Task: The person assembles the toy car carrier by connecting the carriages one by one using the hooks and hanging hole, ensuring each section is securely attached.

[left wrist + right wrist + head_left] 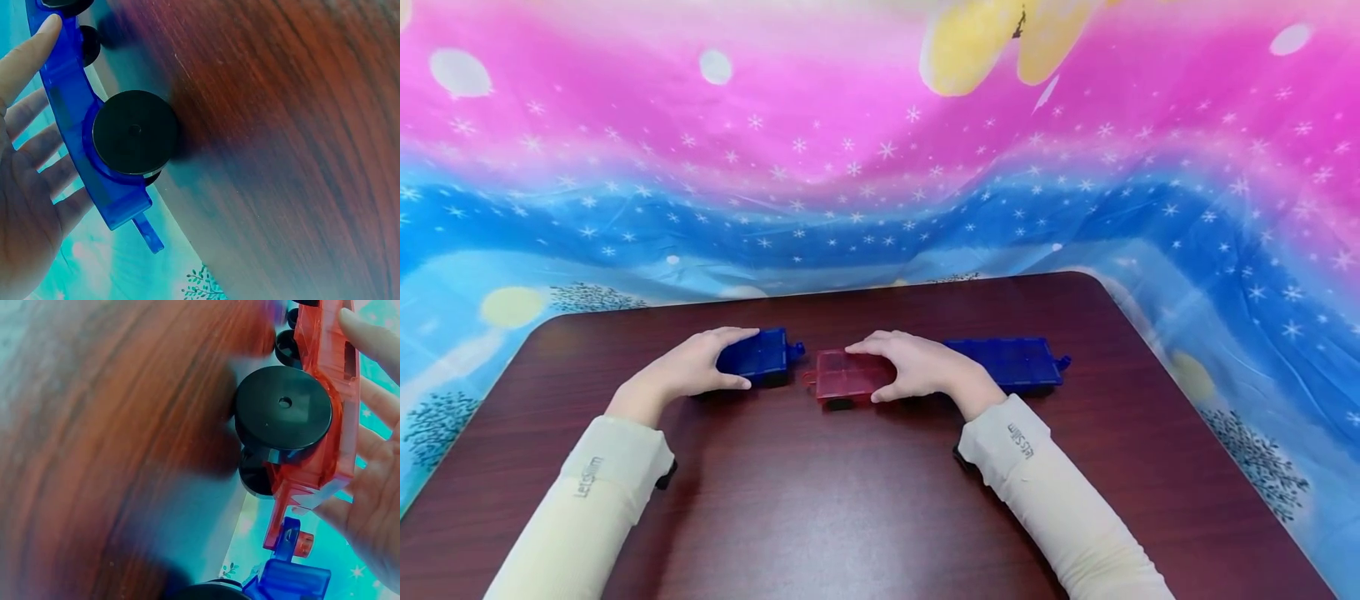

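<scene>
On the table (820,492), our left hand (688,364), spread car-wide, grips a blue car (766,356). Just rightward, our right hand (917,364) likewise grips a red car (838,375) hitched to another blue car (1018,362). We seem to be coupling; next needs hook (798,349) and loop (808,378) aligned.

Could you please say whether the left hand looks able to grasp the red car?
Probably not as things stand: the left hand grips a blue car, which sits in between, and the right hand holds the red car.
</scene>
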Demonstrator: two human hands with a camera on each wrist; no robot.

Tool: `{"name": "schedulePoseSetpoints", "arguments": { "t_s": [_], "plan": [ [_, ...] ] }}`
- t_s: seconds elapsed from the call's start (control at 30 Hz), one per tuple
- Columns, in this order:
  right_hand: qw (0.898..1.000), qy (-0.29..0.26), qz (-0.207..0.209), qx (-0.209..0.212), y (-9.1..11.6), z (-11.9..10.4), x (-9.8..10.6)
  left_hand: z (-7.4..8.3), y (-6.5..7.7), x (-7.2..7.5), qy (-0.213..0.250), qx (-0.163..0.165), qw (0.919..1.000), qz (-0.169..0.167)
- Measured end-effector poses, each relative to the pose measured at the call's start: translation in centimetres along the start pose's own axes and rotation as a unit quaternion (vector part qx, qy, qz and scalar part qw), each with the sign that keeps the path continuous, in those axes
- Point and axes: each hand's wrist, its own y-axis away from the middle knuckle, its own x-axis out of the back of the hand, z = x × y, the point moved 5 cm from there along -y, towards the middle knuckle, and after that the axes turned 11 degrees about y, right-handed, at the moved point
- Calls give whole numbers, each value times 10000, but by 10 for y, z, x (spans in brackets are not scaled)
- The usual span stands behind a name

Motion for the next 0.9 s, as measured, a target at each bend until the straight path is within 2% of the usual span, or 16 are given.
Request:
{"name": "schedulePoseSetpoints", "arguments": {
  "t_s": [0.3, 0.43, 0.9],
  "plan": [
    [10000, 11, 18, 27, 0, -2, 2, -1, 1, 0, -291, -131, 9995, 51],
    [10000, 12, 23, 45, 1, -1, 2, 5, 4, 2, -382, -228, 9990, 104],
    [9997, -169, 122, 146, 2, 3, 1, 22, 20, 10, -786, -231, 9966, 129]
  ]
}}
